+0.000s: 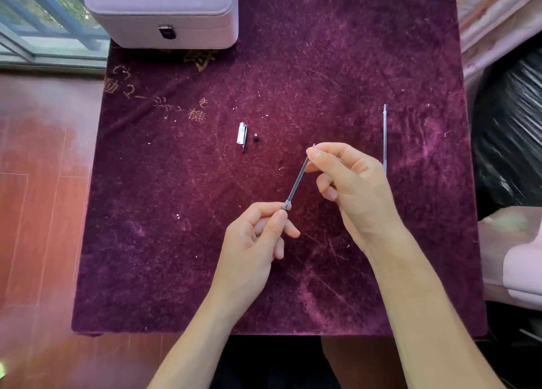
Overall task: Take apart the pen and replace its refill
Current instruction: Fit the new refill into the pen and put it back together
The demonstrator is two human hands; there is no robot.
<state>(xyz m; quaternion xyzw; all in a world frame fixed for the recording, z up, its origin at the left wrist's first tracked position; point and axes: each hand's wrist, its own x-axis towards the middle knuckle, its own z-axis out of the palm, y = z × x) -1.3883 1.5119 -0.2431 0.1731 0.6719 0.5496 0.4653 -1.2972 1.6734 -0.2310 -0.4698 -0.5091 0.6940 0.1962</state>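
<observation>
My left hand [258,236] grips the clear pen barrel [286,206]; most of the barrel is hidden inside the fist, only its open end shows. A thin dark refill [297,181] sticks out of that end, slanting up to the right. My right hand [349,189] pinches the refill near its tip between thumb and forefinger. A second, clear refill [384,139] lies lengthwise on the cloth at the right, partly hidden behind my right hand. The pen cap [241,134] with its clip and a small black end piece [256,139] lie on the cloth above my hands.
A dark purple velvet cloth [176,242] covers the table. A lilac case [164,13] with a latch stands at the far left corner. Black plastic [510,130] and pink fabric lie off the right edge. Wooden floor is to the left.
</observation>
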